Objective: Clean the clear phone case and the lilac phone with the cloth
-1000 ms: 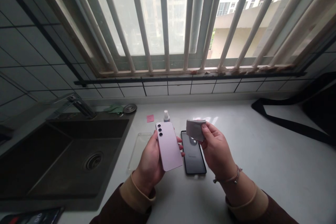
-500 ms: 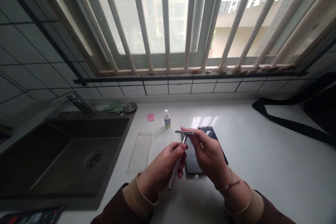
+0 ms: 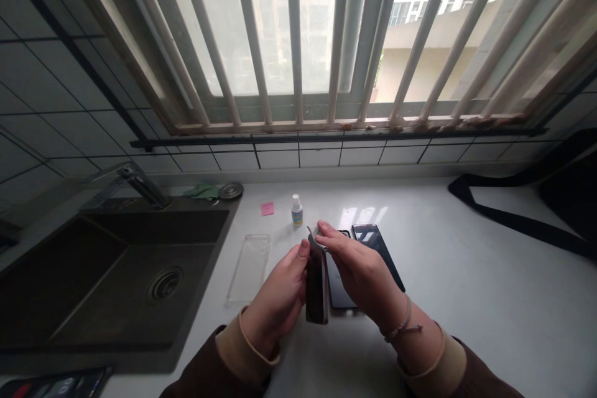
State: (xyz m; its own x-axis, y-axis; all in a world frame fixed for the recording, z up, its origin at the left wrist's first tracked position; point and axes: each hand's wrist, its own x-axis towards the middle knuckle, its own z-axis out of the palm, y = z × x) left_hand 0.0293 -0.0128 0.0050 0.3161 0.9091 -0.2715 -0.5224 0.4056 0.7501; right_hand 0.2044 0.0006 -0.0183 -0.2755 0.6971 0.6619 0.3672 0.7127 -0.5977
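My left hand grips a dark phone by its side, holding it tilted above the counter. My right hand presses a thin grey cloth against the phone's upper end, fingers together over it. Beneath my hands lies a second phone, partly hidden by the right hand. A third dark phone rests to its right, with window light reflected in its glass. Left of my hands is a clear phone case. A small white-capped spray bottle stands upright beyond them.
A pink sticky note lies left of the bottle. The dark sink with its faucet takes up the left side. A green cloth and a metal strainer sit behind it. A black strap lies at right.
The held phone has turned from edge-on to show more of its broad face. My right hand and the cloth have tilted down over its upper end.
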